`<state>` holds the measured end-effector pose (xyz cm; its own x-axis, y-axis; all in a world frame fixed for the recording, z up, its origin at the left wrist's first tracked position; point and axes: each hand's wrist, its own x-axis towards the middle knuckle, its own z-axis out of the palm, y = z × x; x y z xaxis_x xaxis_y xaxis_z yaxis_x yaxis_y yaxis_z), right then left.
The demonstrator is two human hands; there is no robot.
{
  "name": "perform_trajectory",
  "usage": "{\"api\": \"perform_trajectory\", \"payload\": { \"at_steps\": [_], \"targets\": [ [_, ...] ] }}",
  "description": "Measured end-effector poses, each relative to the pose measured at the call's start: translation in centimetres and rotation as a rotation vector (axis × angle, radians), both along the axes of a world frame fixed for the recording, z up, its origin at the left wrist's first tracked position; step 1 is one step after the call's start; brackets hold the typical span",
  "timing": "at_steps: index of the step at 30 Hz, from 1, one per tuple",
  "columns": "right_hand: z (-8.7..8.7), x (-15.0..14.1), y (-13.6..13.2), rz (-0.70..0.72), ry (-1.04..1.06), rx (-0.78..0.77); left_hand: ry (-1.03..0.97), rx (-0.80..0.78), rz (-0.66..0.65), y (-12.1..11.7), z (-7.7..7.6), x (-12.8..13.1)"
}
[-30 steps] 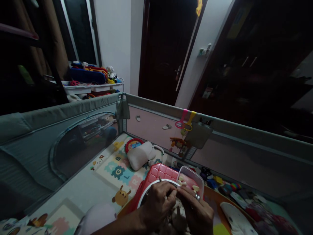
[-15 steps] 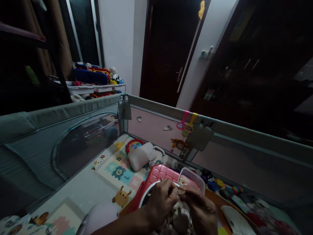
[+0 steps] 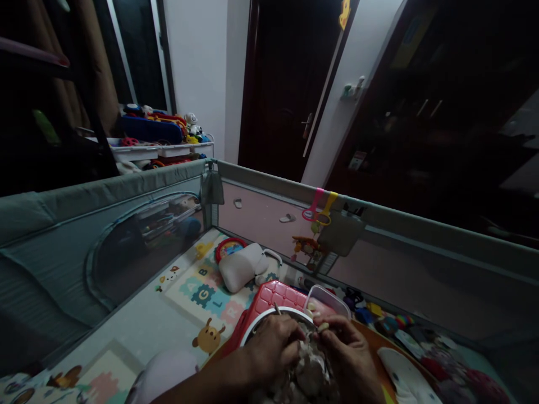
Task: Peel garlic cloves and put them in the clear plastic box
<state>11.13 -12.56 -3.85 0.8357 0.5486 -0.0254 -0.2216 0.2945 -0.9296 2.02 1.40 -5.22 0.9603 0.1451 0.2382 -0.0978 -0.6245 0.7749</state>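
Observation:
My left hand (image 3: 272, 347) and my right hand (image 3: 350, 350) are close together at the bottom of the view, over a round white-rimmed bowl (image 3: 263, 321) that holds pale brownish lumps (image 3: 309, 373). My left hand's fingers are curled round something thin, with a small stick-like tip poking up at the bowl's far rim. The fingers of my right hand pinch a small pale piece (image 3: 322, 326). A clear plastic box (image 3: 326, 298) with pale pieces stands just beyond my hands, on a red plastic case (image 3: 273, 296).
I sit inside a grey fabric playpen (image 3: 126, 191) with a mesh window (image 3: 143, 235). A letter mat (image 3: 202, 292), a white plush pillow (image 3: 240, 268) and small toys (image 3: 379, 314) lie on the floor. Pink and yellow rings (image 3: 320, 205) hang on the rail. A dark door (image 3: 282, 84) stands beyond.
My hands have sunk a little lower over the bowl and my right hand now pinches a pale piece; the view shifted slightly.

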Motion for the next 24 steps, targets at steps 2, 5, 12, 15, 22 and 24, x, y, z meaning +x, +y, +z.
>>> {"api": "perform_trajectory", "payload": {
  "at_steps": [2, 5, 12, 15, 22, 24],
  "targets": [
    [-0.4, -0.2, 0.0, -0.014, -0.076, -0.051, -0.049, -0.085, 0.009, 0.0, 0.7, -0.1],
    [-0.7, -0.2, -0.1, -0.059, -0.291, -0.119, -0.032, -0.263, 0.059, 0.0, 2.1, -0.3],
    [-0.6, 0.0, -0.5, -0.211, -1.087, -0.145, -0.006, -0.493, 0.074, 0.0, 3.1, -0.7],
    [-0.9, -0.2, -0.6, -0.260, -1.276, -0.176, -0.016, -0.504, 0.045, 0.1, 2.9, -0.7],
    [-2.3, -0.7, -1.2, -0.267, -1.389, -0.300, -0.099, -0.400, 0.030, 0.2, 2.4, -0.6],
    [-2.2, -0.9, -1.4, -0.243, -1.431, -0.326, -0.136, -0.364, 0.032, 0.2, 2.2, -0.6]
  ]
}}
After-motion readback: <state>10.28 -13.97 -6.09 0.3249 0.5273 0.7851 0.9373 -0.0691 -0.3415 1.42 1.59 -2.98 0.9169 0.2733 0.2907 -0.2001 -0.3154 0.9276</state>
